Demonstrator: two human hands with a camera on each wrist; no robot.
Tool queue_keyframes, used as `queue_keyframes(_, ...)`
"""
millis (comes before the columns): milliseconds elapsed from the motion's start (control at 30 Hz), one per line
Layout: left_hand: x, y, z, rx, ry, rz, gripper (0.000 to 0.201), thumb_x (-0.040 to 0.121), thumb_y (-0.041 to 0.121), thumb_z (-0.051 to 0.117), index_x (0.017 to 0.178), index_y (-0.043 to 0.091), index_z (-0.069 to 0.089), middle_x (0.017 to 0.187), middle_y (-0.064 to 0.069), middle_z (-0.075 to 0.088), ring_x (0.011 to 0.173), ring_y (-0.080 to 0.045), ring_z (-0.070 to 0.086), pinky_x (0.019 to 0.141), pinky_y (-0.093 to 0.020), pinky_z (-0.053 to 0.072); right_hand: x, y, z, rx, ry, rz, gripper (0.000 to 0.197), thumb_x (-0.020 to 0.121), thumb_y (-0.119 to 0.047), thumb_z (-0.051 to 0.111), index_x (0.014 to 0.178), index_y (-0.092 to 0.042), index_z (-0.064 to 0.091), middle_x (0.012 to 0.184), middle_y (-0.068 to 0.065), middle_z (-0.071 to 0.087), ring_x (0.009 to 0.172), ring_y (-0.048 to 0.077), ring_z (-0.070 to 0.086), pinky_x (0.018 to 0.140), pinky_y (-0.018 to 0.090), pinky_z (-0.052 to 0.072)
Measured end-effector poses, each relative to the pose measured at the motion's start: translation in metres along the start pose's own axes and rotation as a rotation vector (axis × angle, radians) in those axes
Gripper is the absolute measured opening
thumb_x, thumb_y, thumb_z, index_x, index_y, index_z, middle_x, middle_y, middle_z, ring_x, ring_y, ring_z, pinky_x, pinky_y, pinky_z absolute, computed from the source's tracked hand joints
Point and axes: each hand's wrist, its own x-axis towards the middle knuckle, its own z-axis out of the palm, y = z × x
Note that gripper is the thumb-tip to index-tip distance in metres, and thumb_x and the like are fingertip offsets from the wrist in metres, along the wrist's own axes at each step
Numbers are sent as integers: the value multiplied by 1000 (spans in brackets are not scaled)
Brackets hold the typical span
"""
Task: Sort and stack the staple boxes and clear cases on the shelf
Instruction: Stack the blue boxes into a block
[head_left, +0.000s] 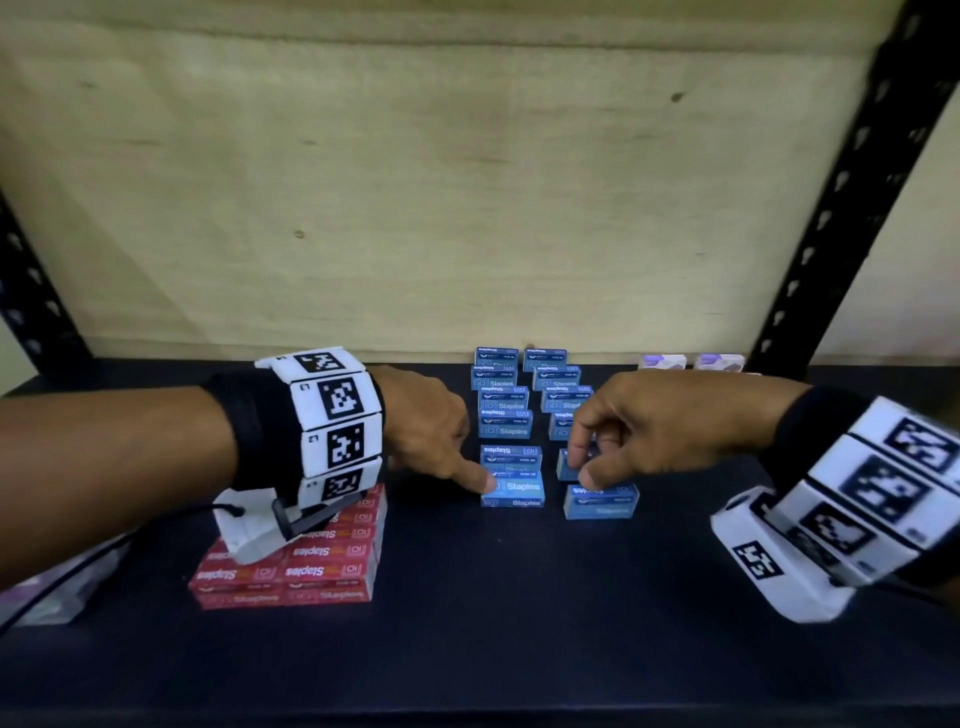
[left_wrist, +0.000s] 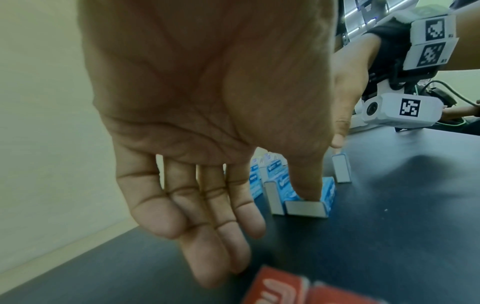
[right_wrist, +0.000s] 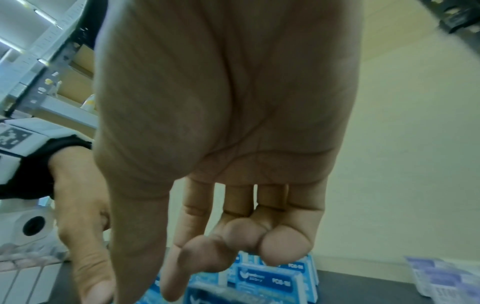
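Observation:
Two rows of blue staple boxes run back across the dark shelf. My left hand reaches in from the left with relaxed fingers, and its thumb presses on the front-left blue box. My right hand comes from the right. Its thumb tip is at the front-right blue box and its index tip is on the box behind; its other fingers are curled. A stack of red staple boxes sits under my left wrist.
Pale cases stand at the back right against the wooden back panel. A clear package lies at the left edge. Black metal uprights frame the shelf on both sides.

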Motion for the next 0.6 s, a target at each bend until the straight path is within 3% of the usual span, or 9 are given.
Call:
queue_keyframes(233,0,0,0,-2,8,3,66,78,81,45,99,21,63,96,-1,71,91,-16,65,75,-28,49,1,-18,5,-180,-4,-52,25,87,-48,68,111,-41,70,56,-40,50,57,-17,50,57,15,32)
queue_keyframes(333,-3,1,0,27,41,-4,64,77,83,44,95,23,58,94,2,66,89,-16,62,73,-29,47,1,-25,7,-226,8,-56,29,88,-50,66,115,-43,68,58,-23,53,59,-8,49,58,13,32)
queue_keyframes(500,-8,1,-1,44,40,-3,65,75,84,46,96,24,60,90,6,63,89,-15,61,76,-32,49,2,-33,11,-267,-36,-58,34,89,-50,64,122,-41,67,61,-25,48,64,-8,46,69,17,36)
queue_keyframes(600,-11,-3,-2,21,37,13,62,74,81,53,97,24,61,91,5,64,88,-15,61,79,-33,50,1,-35,10,-269,-89,-49,35,91,-49,62,124,-41,66,52,-44,46,63,-9,45,64,14,33)
